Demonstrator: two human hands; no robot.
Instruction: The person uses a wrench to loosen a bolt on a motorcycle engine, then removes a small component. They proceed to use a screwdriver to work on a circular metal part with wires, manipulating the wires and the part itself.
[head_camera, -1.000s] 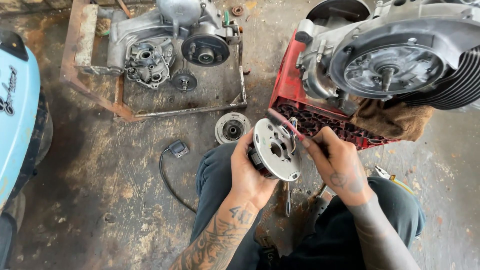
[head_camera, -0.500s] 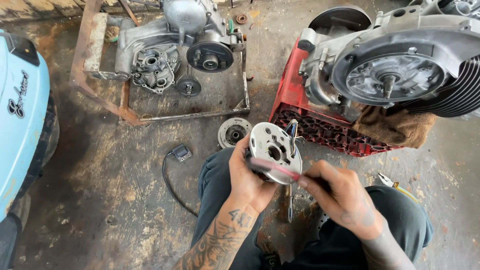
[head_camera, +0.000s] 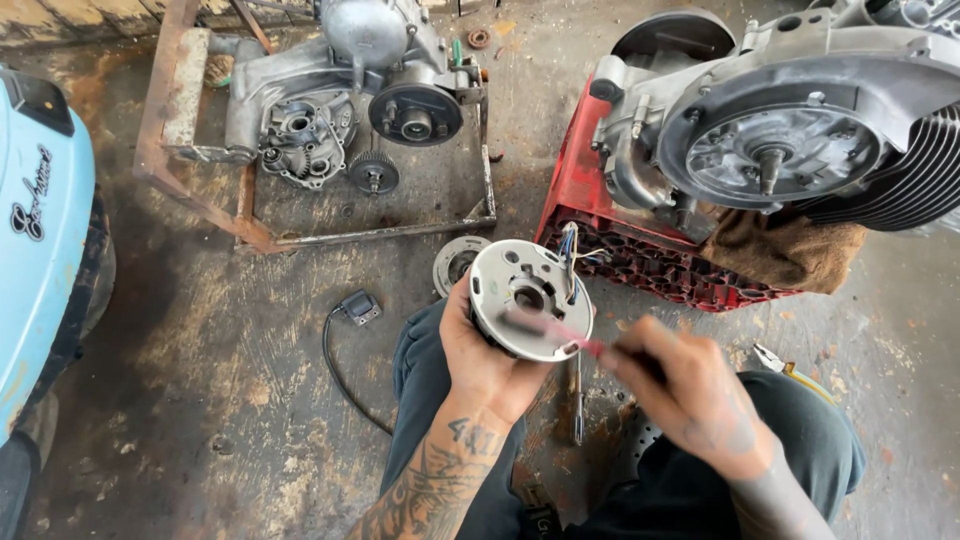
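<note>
Right hand (head_camera: 690, 400) has slid lower and further right since half a second ago, and it's blurred with motion now, fingers clenched round a thin red-handled tool (head_camera: 560, 335) whose tip lies across the face of the round metal plate (head_camera: 530, 298). Left hand (head_camera: 485, 350) cups that plate from below, grasping its rim, holding it up over the lap with blue and white wires (head_camera: 570, 250) sticking out at its right edge. Behind it, a red crate (head_camera: 640, 265) carries the big grey engine (head_camera: 790, 130), a brown rag (head_camera: 790, 250) tucked under it. Top left, a rusty steel frame (head_camera: 200, 210) holds a second engine case (head_camera: 300, 110). Far left, a pale blue panel (head_camera: 40, 230) bears dark script lettering. On the stained floor, a small black box on a cable (head_camera: 358, 308).
</note>
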